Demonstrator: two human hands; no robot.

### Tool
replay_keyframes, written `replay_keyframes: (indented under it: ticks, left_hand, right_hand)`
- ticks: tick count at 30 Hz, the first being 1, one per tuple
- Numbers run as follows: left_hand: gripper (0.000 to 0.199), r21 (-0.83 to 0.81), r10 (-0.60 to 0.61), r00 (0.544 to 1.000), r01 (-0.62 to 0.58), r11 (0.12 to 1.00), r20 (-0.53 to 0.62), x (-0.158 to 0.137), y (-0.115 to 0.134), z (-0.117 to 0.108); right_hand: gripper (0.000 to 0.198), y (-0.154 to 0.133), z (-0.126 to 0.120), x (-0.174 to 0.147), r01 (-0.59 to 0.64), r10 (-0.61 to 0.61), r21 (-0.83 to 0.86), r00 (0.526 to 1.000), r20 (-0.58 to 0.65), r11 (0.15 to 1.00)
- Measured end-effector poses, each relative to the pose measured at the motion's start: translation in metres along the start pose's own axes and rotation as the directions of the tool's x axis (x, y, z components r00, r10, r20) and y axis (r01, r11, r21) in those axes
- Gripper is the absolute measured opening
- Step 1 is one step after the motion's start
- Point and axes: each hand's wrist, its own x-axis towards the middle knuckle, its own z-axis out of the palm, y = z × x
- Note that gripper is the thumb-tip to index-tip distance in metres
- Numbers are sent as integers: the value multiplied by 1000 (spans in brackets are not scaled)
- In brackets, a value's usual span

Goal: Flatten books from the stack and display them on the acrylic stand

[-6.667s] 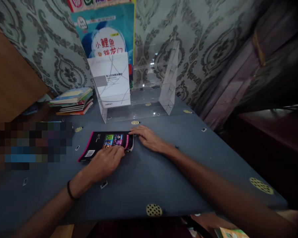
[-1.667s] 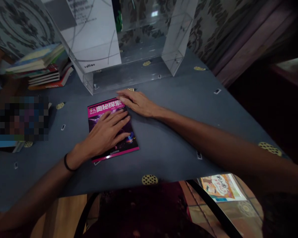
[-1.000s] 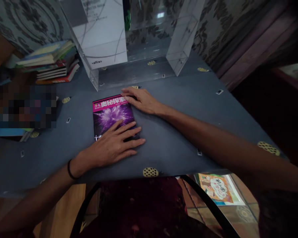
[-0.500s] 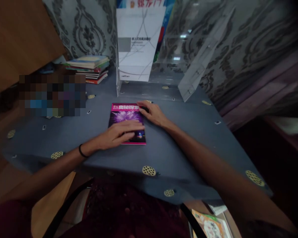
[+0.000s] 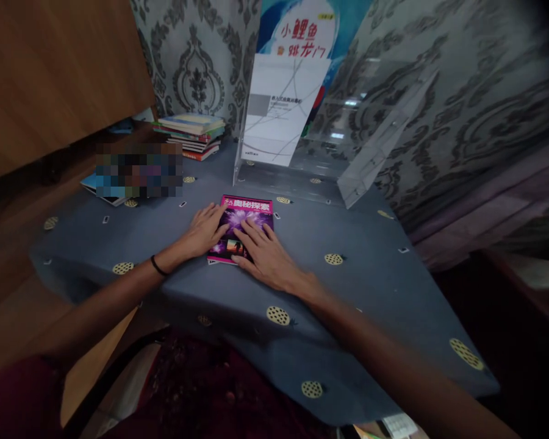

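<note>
A closed book (image 5: 244,219) with a purple and pink cover lies on the blue tablecloth in front of me. My left hand (image 5: 205,230) rests along the book's left edge, fingers stretched out and the tips on the cover. Spread flat over the lower right part of the cover is my right hand (image 5: 268,253), which hides some of the pictures there. Neither hand grips the book.
Behind the book stands a clear acrylic stand (image 5: 293,180) holding a white booklet (image 5: 279,122) and a larger blue book (image 5: 348,18). A stack of books (image 5: 194,137) sits at the back left. A blue book (image 5: 105,188), partly blurred out, lies nearer. Patterned wallpaper (image 5: 196,73) rises behind.
My left hand has moved off the cover's middle to its left edge. The right hand has come from the upper right corner down onto the cover. The camera view has shifted.
</note>
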Motion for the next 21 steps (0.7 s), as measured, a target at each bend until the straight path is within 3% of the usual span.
replay_keyframes:
  ticks: [3, 7, 12, 17, 21]
  left_hand:
    - [60, -99, 30, 998, -35, 995, -53, -3, 1, 0]
    - [63, -393, 17, 990, -71, 917, -138, -3, -2, 4]
    - [77, -774, -141, 986, 22, 633, -87, 7, -8, 10]
    - [78, -923, -220, 975, 103, 371, 21, 12, -11, 6]
    - [68, -963, -296, 952, 143, 228, 71, 17, -12, -1]
  right_hand:
    - [67, -3, -6, 0, -59, 59, 2, 998, 11, 998]
    - [72, -11, -20, -1, -204, 200, 46, 976, 89, 978]
    - [69, -16, -31, -3, -209, 193, 110, 972, 137, 972]
    - [71, -13, -32, -7, -213, 193, 152, 972, 136, 965]
    - [69, -9, -28, -7, -209, 194, 156, 975, 109, 965]
